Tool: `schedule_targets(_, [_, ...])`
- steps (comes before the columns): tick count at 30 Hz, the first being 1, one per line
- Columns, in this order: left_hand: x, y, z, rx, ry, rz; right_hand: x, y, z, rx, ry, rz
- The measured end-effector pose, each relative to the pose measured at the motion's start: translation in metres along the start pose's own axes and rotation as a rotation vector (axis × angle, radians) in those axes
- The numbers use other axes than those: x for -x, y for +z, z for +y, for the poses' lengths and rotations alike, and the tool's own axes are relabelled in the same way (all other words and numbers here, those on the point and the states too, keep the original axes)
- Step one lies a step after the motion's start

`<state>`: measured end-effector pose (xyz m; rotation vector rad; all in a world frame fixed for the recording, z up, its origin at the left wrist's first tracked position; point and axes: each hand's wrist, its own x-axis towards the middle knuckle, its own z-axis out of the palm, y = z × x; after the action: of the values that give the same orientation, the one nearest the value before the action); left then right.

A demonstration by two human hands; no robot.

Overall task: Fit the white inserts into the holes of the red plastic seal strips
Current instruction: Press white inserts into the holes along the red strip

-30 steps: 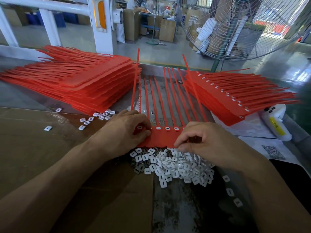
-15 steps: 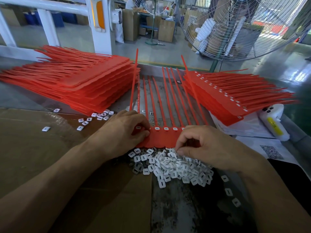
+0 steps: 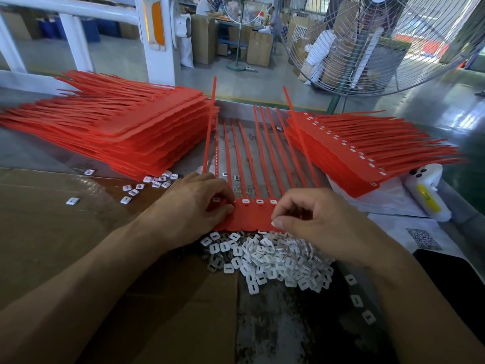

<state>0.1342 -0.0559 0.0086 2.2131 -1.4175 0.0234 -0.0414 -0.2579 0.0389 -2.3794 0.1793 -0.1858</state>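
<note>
A red seal strip sheet [image 3: 252, 215] lies flat in front of me, its long tails pointing away. Three white inserts [image 3: 259, 201] sit in holes along its head. My left hand [image 3: 194, 203] grips the sheet's left end, fingers curled over another insert there. My right hand [image 3: 320, 219] hovers at the sheet's right end with thumb and curled fingers pinched together; the white insert in the pinch is almost hidden. A heap of loose white inserts [image 3: 275, 258] lies just below the sheet, between my wrists.
A tall stack of red strips [image 3: 126, 130] lies at the left and a fanned stack [image 3: 354, 156] with fitted inserts at the right. Stray inserts [image 3: 154, 181] dot the cardboard [image 3: 65, 232]. A white device [image 3: 427, 190] and a QR-code paper [image 3: 422, 237] lie right.
My right hand has lifted from the insert heap up to the right end of the red sheet. My left hand has stayed on the sheet's left end.
</note>
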Motion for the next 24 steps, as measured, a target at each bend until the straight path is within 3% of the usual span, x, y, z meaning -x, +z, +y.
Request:
schedule_targets(4, [0.0006, 0.0002, 0.0000, 0.000, 0.000, 0.003, -0.0033, 0.0030, -0.0002, -0.177, 0.000, 0.101])
schedule_targets(12, [0.0007, -0.0004, 0.0006, 0.001, -0.007, -0.001, -0.0059, 0.0040, -0.0023, -0.295, -0.050, 0.215])
schedule_targets(24, [-0.0006, -0.0006, 0.0005, 0.003, -0.016, -0.014, -0.0066, 0.0068, 0.0008, -0.289, 0.019, 0.270])
